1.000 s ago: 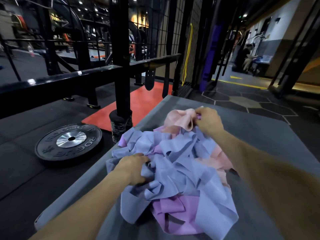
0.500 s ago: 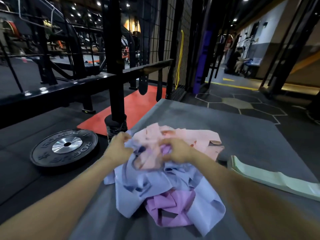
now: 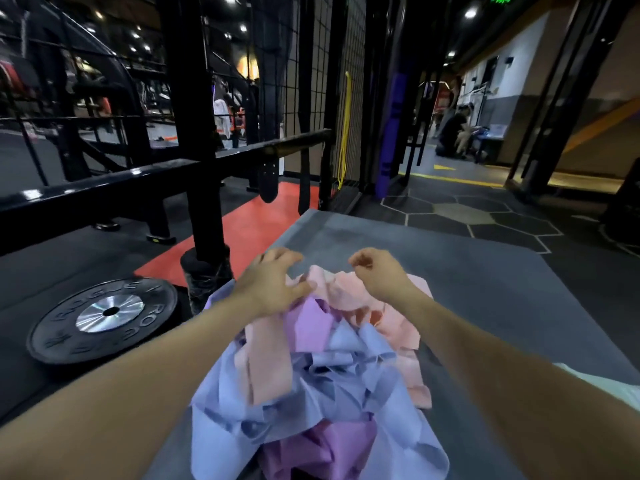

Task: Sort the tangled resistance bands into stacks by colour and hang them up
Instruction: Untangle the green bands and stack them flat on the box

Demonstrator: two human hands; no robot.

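On the grey mat laid over the gym floor, beside the black rack upright and the weight plate, lies the tangled heap of resistance bands: pink bands at the far side and draped down the left, pale blue bands through the middle, and violet bands at the near edge. The left hand rests at the far left of the heap with fingers spread and lightly bent, its thumb touching the pink fold; whether it truly grips anything cannot be told. The right hand is curled over the far pink band, fingertips drawn together as if pinching an edge, though the pinched material itself is hidden. The hands sit apart, with the pink fold between them. The step in hand appears to be freeing one pink band. It is best done by finding a single edge, anchoring the heap with the other hand, and drawing the band out along its length rather than upward, so that loops of blue are not dragged with it. A pale green band at the right edge suggests a stack already begun; the yellow band on the mesh beyond hangs from a possible place to hang them.
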